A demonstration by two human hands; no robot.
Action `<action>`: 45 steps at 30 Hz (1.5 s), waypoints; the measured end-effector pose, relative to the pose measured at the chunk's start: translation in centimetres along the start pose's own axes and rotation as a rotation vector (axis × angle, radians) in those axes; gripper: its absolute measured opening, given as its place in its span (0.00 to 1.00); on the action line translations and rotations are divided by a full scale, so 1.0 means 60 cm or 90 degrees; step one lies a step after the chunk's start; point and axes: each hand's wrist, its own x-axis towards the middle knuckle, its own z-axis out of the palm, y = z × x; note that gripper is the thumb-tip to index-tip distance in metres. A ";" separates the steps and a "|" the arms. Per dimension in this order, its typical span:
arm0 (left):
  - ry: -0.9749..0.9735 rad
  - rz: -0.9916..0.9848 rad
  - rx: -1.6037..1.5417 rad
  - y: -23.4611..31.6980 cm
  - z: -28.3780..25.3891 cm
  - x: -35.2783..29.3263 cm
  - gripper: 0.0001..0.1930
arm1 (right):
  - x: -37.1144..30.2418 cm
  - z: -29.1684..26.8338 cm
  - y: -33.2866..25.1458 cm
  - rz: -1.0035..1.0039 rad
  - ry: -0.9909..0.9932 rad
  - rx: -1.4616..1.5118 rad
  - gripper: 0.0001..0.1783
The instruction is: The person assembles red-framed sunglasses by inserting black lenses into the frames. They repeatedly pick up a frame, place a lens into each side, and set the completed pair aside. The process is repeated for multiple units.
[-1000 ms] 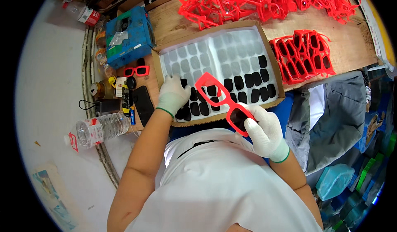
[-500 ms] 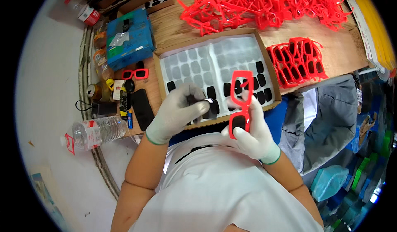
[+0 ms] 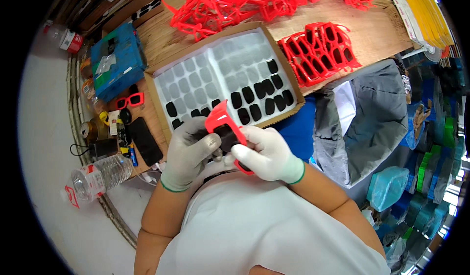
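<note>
Both my hands wear pale gloves with green cuffs and meet in front of my body. My right hand (image 3: 268, 152) grips a red glasses frame (image 3: 219, 116), tilted, by its middle and lower end. My left hand (image 3: 188, 152) pinches a dark lens (image 3: 227, 137) at the frame's upper opening; the fingers partly hide how far it sits in. Dark at the lower opening, a second lens shows past my right fingers. Just beyond my hands, a cardboard box (image 3: 299, 101) holds rows of dark lenses (image 3: 264, 88) in a white, paper-covered liner.
Loose red frames (image 3: 254, 3) are heaped at the back. Red glasses with dark lenses (image 3: 320, 52) lie grouped to the right. On the left are a blue box (image 3: 117, 62), red glasses (image 3: 130, 100), a black phone (image 3: 145, 140) and a plastic bottle (image 3: 100, 177). Grey cloth (image 3: 374, 118) hangs at the right.
My left hand has left the box and brought the lens to the frame. My right hand has moved left and tilted the frame. The whole view has shifted.
</note>
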 end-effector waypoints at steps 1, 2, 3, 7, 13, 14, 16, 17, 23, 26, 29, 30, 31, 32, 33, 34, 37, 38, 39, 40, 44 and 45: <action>-0.018 -0.007 -0.026 -0.004 -0.007 -0.002 0.12 | 0.001 -0.004 -0.005 0.046 -0.027 0.022 0.12; -0.036 -0.015 -0.053 -0.010 -0.012 -0.003 0.12 | 0.001 -0.006 -0.018 0.031 -0.024 -0.024 0.13; -0.058 -0.021 -0.080 -0.012 -0.012 -0.002 0.12 | 0.003 -0.006 -0.020 0.055 -0.024 -0.024 0.13; 0.021 0.007 0.110 0.000 0.008 -0.011 0.12 | 0.002 -0.011 0.016 0.024 -0.038 0.003 0.13; 0.076 0.003 0.144 0.000 0.023 -0.010 0.10 | 0.010 -0.006 0.022 0.017 -0.020 0.008 0.12; 0.086 0.016 0.149 -0.003 0.025 -0.011 0.10 | 0.010 -0.004 0.017 0.020 -0.016 0.024 0.12; 0.097 0.036 0.156 -0.006 0.028 -0.012 0.10 | 0.012 -0.001 0.020 0.039 -0.016 0.101 0.13; 0.097 0.043 0.157 -0.007 0.028 -0.012 0.10 | 0.013 0.002 0.022 0.037 -0.011 0.124 0.13; 0.149 0.037 0.240 -0.006 0.028 -0.005 0.11 | 0.020 0.007 0.024 0.043 0.017 0.005 0.13; 0.152 0.044 0.231 -0.005 0.027 -0.006 0.11 | 0.024 -0.003 0.009 0.012 -0.024 -0.032 0.13; 0.144 0.031 0.216 -0.005 0.024 -0.003 0.10 | 0.022 -0.008 0.017 0.013 -0.034 -0.026 0.12; 0.142 0.024 0.211 -0.007 0.022 -0.001 0.10 | 0.021 -0.008 0.019 0.017 -0.026 -0.012 0.12; 0.133 0.025 0.202 -0.009 0.021 0.000 0.10 | 0.020 -0.007 0.021 0.021 -0.018 0.001 0.12; 0.124 0.025 0.193 -0.011 0.020 0.001 0.10 | 0.020 -0.007 0.022 0.025 -0.010 0.015 0.12; 0.115 0.021 0.184 -0.013 0.020 0.001 0.09 | 0.019 -0.005 0.023 0.029 -0.001 0.040 0.12; 0.132 0.028 0.199 -0.011 0.026 0.002 0.09 | 0.017 -0.004 0.022 0.034 0.008 0.065 0.12; 0.186 0.063 0.275 -0.011 0.047 0.012 0.09 | 0.020 0.006 0.016 0.010 0.070 0.037 0.11; 0.203 0.082 0.321 -0.017 0.047 0.013 0.09 | 0.020 0.007 0.020 -0.012 0.085 -0.021 0.10; 0.222 0.104 0.367 -0.022 0.047 0.015 0.10 | 0.022 0.008 0.022 -0.035 0.099 -0.081 0.10; 0.246 0.115 0.416 -0.026 0.046 0.015 0.11 | 0.024 0.009 0.014 -0.052 0.113 -0.140 0.09; 0.290 0.162 0.414 -0.033 0.061 0.018 0.10 | 0.027 0.009 0.018 -0.086 0.134 -0.219 0.10; 0.283 0.163 0.418 -0.031 0.062 0.018 0.09 | 0.028 0.008 0.018 -0.104 0.140 -0.238 0.10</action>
